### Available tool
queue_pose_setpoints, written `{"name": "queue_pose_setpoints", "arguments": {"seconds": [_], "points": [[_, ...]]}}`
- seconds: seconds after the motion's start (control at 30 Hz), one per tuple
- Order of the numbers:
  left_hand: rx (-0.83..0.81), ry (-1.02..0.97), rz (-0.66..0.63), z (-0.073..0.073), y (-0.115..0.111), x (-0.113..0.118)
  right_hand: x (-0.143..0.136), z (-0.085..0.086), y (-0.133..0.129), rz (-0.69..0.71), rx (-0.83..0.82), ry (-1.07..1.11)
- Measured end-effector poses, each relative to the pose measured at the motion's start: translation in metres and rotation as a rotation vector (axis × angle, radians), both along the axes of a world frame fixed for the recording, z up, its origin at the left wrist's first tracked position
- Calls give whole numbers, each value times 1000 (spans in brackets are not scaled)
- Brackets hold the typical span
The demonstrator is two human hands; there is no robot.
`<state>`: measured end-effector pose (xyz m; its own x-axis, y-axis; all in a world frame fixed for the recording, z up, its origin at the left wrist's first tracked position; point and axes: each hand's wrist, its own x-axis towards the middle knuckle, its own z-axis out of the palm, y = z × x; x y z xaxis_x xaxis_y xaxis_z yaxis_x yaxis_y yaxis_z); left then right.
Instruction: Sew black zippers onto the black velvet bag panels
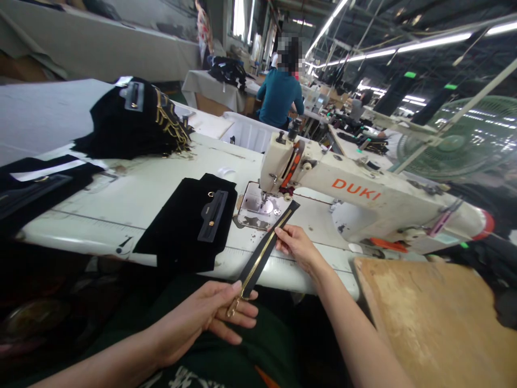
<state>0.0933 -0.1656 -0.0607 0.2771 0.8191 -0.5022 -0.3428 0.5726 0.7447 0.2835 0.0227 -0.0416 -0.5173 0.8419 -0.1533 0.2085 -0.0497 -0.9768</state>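
Note:
A black zipper (pixel 264 252) with gold teeth stretches slantwise between my two hands over the table's front edge. My left hand (pixel 220 307) grips its near end by thumb and fingers, where the gold pull hangs down. Farther up the tape, my right hand (pixel 294 243) pinches it from the right side. The zipper's far end lies just right of the needle plate (pixel 258 202) of the sewing machine (pixel 347 183). Left of the machine, a black fabric panel (pixel 177 215) lies flat, bearing a dark patch (pixel 214 215) with gold fittings.
A heap of black pieces with gold zippers (pixel 129 121) sits at the back left. Another black panel (pixel 40 183) lies at far left. A wooden board (pixel 436 318) is at right, below a green fan (pixel 456 140). A co-worker (pixel 280 94) sits ahead.

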Motion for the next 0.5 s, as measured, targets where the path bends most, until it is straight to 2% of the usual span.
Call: {"name": "queue_pose_setpoints", "arguments": {"seconds": [0.3,0.5], "points": [[14,89,42,7,1,2,-3,-12,9,-1,230,-232],[26,119,38,-8,-3,13,-12,-9,2,-89,619,-435]]}}
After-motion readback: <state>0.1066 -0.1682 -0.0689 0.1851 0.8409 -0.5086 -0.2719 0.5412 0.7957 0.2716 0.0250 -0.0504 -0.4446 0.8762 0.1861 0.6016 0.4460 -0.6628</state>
